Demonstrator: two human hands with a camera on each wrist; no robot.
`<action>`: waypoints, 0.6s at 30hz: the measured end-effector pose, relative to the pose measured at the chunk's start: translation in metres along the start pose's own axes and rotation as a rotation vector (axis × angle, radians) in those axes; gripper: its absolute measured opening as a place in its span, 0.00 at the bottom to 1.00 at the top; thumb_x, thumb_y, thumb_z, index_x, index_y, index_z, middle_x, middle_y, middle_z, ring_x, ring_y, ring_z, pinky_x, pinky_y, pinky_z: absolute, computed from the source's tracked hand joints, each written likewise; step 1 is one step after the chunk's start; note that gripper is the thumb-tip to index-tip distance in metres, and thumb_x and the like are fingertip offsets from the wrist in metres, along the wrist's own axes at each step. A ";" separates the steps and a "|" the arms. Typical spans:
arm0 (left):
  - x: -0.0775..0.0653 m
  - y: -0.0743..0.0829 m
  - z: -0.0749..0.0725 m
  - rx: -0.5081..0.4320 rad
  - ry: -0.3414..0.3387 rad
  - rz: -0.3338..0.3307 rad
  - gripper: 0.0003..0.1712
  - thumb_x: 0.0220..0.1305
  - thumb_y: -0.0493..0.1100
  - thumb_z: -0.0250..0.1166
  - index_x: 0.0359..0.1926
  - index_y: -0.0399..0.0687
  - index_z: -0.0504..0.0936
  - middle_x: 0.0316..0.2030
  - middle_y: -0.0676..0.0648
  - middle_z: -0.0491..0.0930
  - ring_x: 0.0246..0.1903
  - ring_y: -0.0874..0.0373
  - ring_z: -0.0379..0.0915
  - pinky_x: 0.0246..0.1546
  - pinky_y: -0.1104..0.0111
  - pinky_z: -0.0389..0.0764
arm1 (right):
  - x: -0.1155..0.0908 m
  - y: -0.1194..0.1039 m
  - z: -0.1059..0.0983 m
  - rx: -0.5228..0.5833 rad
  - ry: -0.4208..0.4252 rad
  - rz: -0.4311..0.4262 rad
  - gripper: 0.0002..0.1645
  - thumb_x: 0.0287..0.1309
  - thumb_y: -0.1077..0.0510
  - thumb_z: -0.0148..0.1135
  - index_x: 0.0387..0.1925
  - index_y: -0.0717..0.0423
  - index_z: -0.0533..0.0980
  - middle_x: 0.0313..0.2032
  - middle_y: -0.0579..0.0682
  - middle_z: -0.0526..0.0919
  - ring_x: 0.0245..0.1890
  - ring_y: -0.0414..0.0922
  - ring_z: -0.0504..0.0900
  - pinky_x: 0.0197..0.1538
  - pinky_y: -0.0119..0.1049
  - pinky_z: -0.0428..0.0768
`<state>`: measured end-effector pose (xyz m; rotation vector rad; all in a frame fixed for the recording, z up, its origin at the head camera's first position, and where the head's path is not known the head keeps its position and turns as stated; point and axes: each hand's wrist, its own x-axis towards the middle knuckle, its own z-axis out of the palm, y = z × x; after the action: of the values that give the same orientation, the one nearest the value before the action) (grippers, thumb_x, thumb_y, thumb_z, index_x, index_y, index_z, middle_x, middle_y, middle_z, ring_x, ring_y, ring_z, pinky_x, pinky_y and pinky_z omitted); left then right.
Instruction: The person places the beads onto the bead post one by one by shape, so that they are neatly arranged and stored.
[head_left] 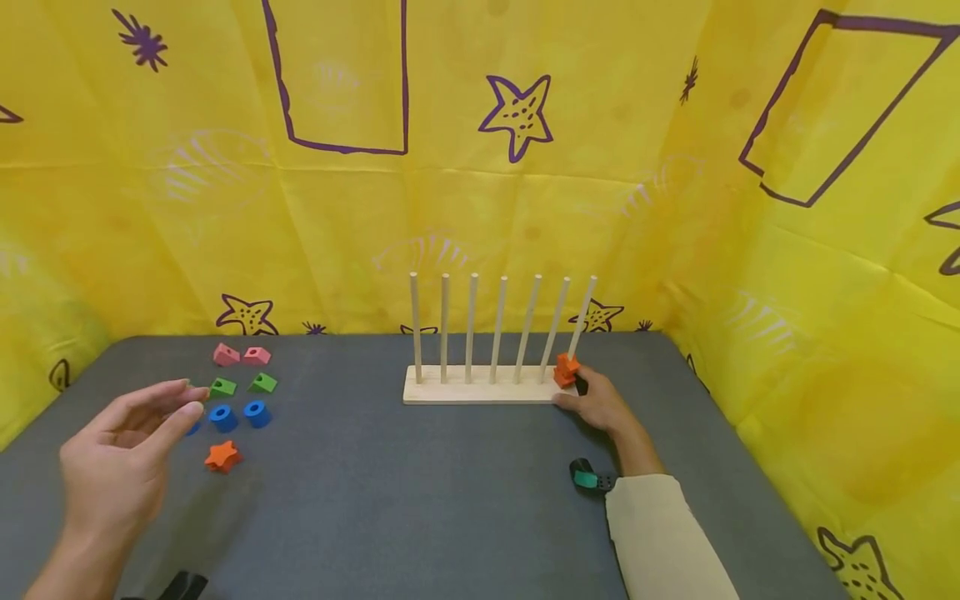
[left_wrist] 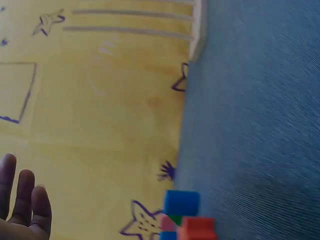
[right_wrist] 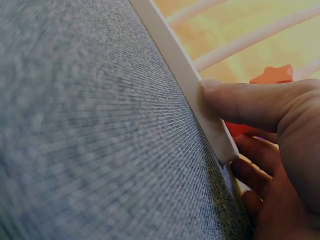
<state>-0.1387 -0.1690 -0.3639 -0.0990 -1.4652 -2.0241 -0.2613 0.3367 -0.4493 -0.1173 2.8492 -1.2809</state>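
Note:
A wooden peg stand (head_left: 480, 395) with a row of upright pegs stands toward the back of the table. Stacked orange star blocks (head_left: 565, 372) sit low on its rightmost peg. My right hand (head_left: 600, 404) grips the right end of the base, its thumb (right_wrist: 240, 102) against the front edge and its fingers around the end. On the other side, my left hand (head_left: 123, 458) is raised in front of the loose blocks with nothing in it, thumb and forefinger apart. Nearest it are blue cylinders (head_left: 222, 418) and an orange star block (head_left: 222, 456).
Behind the blue cylinders lie green blocks (head_left: 262, 382) and, further back, pink blocks (head_left: 257, 356), all with holes. The grey tabletop (head_left: 390, 500) ends at a yellow patterned cloth (head_left: 337, 233) at the back and sides. A dark wrist strap (head_left: 588, 477) is by the right wrist.

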 end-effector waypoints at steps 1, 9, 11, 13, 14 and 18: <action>0.000 -0.003 -0.004 0.013 0.035 -0.031 0.20 0.51 0.15 0.62 0.48 0.16 0.75 0.36 0.38 0.84 0.38 0.53 0.82 0.42 0.70 0.78 | 0.000 0.000 0.000 -0.003 0.001 -0.003 0.40 0.55 0.56 0.71 0.65 0.68 0.65 0.62 0.68 0.67 0.63 0.64 0.63 0.66 0.59 0.54; -0.001 -0.037 -0.037 0.092 0.191 -0.119 0.20 0.49 0.18 0.67 0.46 0.21 0.79 0.34 0.42 0.85 0.35 0.57 0.83 0.38 0.72 0.78 | 0.002 -0.002 0.003 -0.006 -0.001 -0.018 0.40 0.55 0.56 0.71 0.65 0.68 0.66 0.62 0.68 0.68 0.63 0.64 0.64 0.65 0.58 0.56; -0.001 -0.046 -0.045 0.142 0.209 -0.145 0.20 0.48 0.19 0.69 0.46 0.23 0.80 0.34 0.43 0.85 0.35 0.59 0.83 0.36 0.73 0.78 | 0.002 -0.002 0.002 0.000 0.002 -0.021 0.40 0.55 0.56 0.71 0.65 0.68 0.65 0.62 0.68 0.68 0.63 0.64 0.64 0.65 0.58 0.55; 0.000 -0.053 -0.051 0.208 0.228 -0.182 0.20 0.48 0.21 0.70 0.46 0.25 0.81 0.34 0.45 0.86 0.34 0.61 0.83 0.35 0.75 0.78 | 0.002 -0.002 0.001 0.003 0.010 -0.024 0.40 0.54 0.57 0.71 0.65 0.68 0.65 0.62 0.68 0.68 0.63 0.64 0.64 0.66 0.58 0.55; 0.001 -0.057 -0.054 0.226 0.238 -0.202 0.20 0.48 0.21 0.70 0.46 0.26 0.81 0.33 0.46 0.86 0.33 0.62 0.83 0.34 0.75 0.78 | 0.002 -0.001 0.000 0.004 0.010 -0.024 0.40 0.55 0.57 0.71 0.64 0.68 0.65 0.62 0.68 0.68 0.63 0.64 0.64 0.66 0.58 0.55; 0.002 -0.069 -0.060 0.334 0.217 -0.245 0.19 0.50 0.24 0.71 0.46 0.30 0.83 0.31 0.52 0.86 0.31 0.66 0.82 0.31 0.80 0.78 | 0.000 0.002 -0.003 -0.008 -0.001 -0.016 0.40 0.56 0.56 0.71 0.65 0.68 0.65 0.62 0.68 0.67 0.63 0.64 0.63 0.66 0.58 0.54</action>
<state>-0.1591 -0.2100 -0.4431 0.4445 -1.7141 -1.8711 -0.2618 0.3401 -0.4493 -0.1405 2.8583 -1.2721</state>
